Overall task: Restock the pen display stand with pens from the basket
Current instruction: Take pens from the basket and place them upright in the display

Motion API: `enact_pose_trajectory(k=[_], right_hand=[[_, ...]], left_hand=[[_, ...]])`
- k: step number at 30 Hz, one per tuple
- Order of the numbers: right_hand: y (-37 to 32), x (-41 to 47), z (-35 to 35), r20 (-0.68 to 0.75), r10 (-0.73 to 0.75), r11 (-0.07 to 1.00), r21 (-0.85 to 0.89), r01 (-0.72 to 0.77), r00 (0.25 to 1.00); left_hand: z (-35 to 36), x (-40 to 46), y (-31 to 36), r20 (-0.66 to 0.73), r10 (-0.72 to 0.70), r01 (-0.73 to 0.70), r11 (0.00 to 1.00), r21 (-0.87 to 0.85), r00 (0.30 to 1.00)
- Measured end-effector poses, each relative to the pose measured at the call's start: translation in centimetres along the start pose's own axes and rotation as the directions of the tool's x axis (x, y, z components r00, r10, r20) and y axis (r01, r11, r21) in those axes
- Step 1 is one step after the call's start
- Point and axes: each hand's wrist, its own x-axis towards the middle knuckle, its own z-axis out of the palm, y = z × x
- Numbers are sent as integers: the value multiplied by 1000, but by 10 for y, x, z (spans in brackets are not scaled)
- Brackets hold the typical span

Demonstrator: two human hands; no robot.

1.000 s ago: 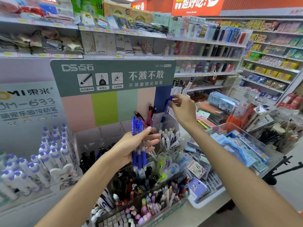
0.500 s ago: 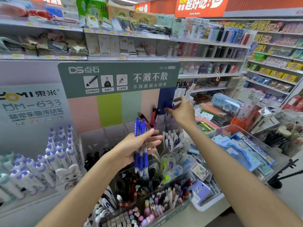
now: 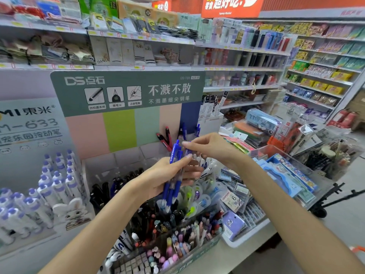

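So the right hand [image 3: 209,148] has come back from the pen display stand [image 3: 126,113] and now pinches a pen top in the blue pens [image 3: 172,175], which the left hand [image 3: 167,177] clutches upright, tips down, leaning right.

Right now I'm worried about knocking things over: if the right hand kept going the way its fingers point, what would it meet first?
The right hand points left at the bunch of blue pens held in the left hand. Its fingertips seem already at the pen tops, so those come first, though depth is unclear.

Two hands [image 3: 169,177]; three red pens [image 3: 165,139].
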Motion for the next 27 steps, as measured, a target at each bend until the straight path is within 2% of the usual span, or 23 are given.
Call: enact_pose_trajectory(k=[3,5,6,8,9,10,13,17,21,27], right_hand=[[8,4,-10,-220,10,982,187,32,975],[12,9,-22,-459,20,959,260,112,888],[13,12,-29,-586,11,954,249,167,810],[17,20,-39,-767,-69,966,109,235,638],[17,24,-40,-800,-130,971,19,240,586],[16,29,-39,-803,-187,968,-54,244,565],[12,41,-27,-741,-343,938,-246,243,578],[13,55,-9,-615,-442,879,-442,178,653],[24,64,3,-540,-418,849,-519,101,731],[31,61,5,-580,-370,848,-530,8,726]], left_hand=[[-3,-1,2,-55,12,-13,1000,-18,998],[-7,-3,3,-111,26,-30,999,-32,993],[-9,-3,4,-148,20,-27,999,-44,989],[-15,-3,5,-224,-11,-7,997,-81,975],[-18,-1,4,-241,-28,4,995,-99,970],[-20,1,4,-244,-40,13,993,-115,969],[-24,1,5,-218,-66,28,985,-172,974],[-24,-6,8,-134,-90,41,943,-331,987],[-26,-9,9,-107,-76,31,927,-374,991],[-25,-6,10,-195,-63,3,956,-293,979]])
